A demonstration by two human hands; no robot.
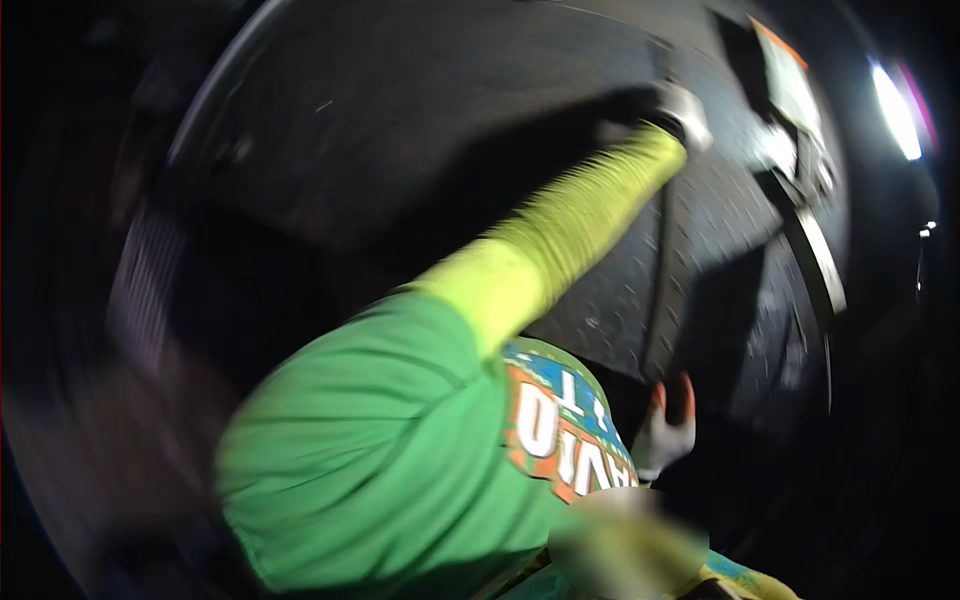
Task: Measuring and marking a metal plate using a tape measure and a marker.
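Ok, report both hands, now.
Left hand: blurred, by the dark strip; grip cannot be told.
Right hand: looks open, nothing visible in it.

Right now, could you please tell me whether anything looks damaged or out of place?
Nothing is plainly out of place, though pale marks stand out against the dark surface, some beside the long dark strip; blur hides whether they are scuffs or debris.
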